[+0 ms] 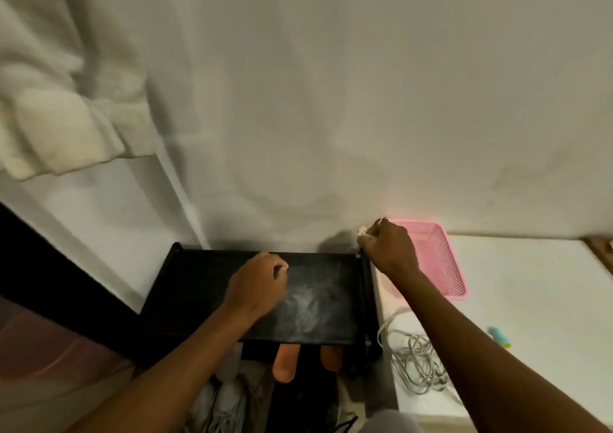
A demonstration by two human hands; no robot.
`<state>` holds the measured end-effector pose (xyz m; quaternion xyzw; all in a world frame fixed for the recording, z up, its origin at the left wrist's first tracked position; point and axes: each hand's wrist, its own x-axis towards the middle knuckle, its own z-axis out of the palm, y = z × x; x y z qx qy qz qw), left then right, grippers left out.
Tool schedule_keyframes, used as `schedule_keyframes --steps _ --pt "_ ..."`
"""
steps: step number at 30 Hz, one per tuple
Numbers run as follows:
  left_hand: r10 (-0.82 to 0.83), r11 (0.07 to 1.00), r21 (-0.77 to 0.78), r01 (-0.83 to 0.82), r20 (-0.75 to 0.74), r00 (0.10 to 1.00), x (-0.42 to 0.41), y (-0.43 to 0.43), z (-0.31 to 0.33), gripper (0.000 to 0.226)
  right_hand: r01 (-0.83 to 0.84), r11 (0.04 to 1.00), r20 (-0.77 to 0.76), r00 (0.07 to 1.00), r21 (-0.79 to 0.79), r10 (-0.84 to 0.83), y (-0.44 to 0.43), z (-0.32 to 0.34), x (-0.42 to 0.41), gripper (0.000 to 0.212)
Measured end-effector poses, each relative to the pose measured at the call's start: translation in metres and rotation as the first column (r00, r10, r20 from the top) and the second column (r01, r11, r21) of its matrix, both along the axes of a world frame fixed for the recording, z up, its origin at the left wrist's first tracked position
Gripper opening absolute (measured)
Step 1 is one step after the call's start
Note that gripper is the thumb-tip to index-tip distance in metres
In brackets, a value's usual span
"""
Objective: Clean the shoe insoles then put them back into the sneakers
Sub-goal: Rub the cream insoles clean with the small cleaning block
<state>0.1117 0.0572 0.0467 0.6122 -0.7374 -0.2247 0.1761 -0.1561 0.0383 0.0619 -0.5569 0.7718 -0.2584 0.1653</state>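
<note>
Two orange insoles (286,363) (331,358) stick out from under the front edge of a black shelf top (205,286), which is smeared with white dust. My left hand (257,283) rests on that top with curled fingers and holds nothing that I can see. My right hand (386,243) is at the shelf's far right corner, by the wall, pinching a small whitish piece (362,232). Grey sneakers (222,399) lie blurred below the shelf, partly hidden by my left forearm.
A pink plastic basket (441,260) stands on a white surface (530,283) to the right. A tangle of grey cable (414,359) lies near that surface's left edge, and a small teal object (499,336) sits farther right. A white cloth (56,117) hangs at upper left.
</note>
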Motion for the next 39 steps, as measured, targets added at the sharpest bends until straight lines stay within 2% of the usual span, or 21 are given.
schedule_keyframes --steps 2,5,7,12,17,20,23,25,28,30,34,36,39 --pt "0.098 0.993 0.08 -0.09 -0.094 0.991 0.017 0.011 0.01 0.019 -0.032 0.999 0.058 0.998 -0.016 0.033 0.014 0.007 0.036 0.031" --pt "0.356 0.888 0.411 -0.208 -0.324 0.877 0.05 0.025 0.016 0.015 -0.072 0.997 0.166 0.983 -0.037 0.078 0.035 0.009 0.09 0.026" --pt "0.435 0.818 0.532 -0.217 -0.326 0.839 0.079 0.037 0.01 0.015 -0.108 0.993 0.278 0.953 -0.05 0.117 0.048 0.005 0.125 0.02" --pt "0.62 0.668 0.67 -0.323 -0.262 0.74 0.148 0.064 -0.035 0.017 -0.184 0.981 0.457 0.868 -0.069 0.195 0.066 -0.009 0.195 0.014" --pt "0.664 0.587 0.698 -0.411 -0.124 0.737 0.187 0.075 -0.098 0.022 -0.241 0.97 0.542 0.809 -0.044 0.226 0.067 -0.035 0.225 0.03" --pt "0.704 0.541 0.722 -0.431 -0.109 0.702 0.196 0.071 -0.135 0.023 -0.292 0.956 0.568 0.785 -0.012 0.246 0.068 -0.059 0.229 0.037" --pt "0.739 0.491 0.731 -0.474 -0.061 0.671 0.199 0.06 -0.16 0.014 -0.307 0.952 0.581 0.77 -0.023 0.262 0.067 -0.071 0.231 0.032" --pt "0.726 0.469 0.725 -0.504 0.008 0.688 0.201 0.051 -0.18 0.013 -0.289 0.956 0.615 0.748 -0.039 0.251 0.063 -0.073 0.234 0.025" --pt "0.741 0.451 0.72 -0.527 0.026 0.671 0.208 0.034 -0.214 0.038 -0.252 0.967 0.699 0.684 -0.043 0.21 0.054 -0.082 0.239 0.018" --pt "0.711 0.457 0.717 -0.526 0.061 0.701 0.212 0.025 -0.237 0.044 -0.248 0.967 0.711 0.67 -0.055 0.212 0.05 -0.089 0.24 0.02" --pt "0.722 0.418 0.755 -0.506 0.062 0.689 0.221 0.009 -0.287 0.055 -0.25 0.966 0.71 0.669 -0.063 0.22 0.046 -0.101 0.24 0.02" --pt "0.766 0.384 0.785 -0.486 0.022 0.642 0.219 0.003 -0.302 0.053 -0.235 0.97 0.725 0.657 -0.061 0.205 0.043 -0.101 0.238 0.017" --pt "0.782 0.404 0.733 -0.547 0.034 0.623 0.209 0.005 -0.287 0.044 -0.214 0.975 0.742 0.645 -0.055 0.184 0.039 -0.1 0.234 0.013"
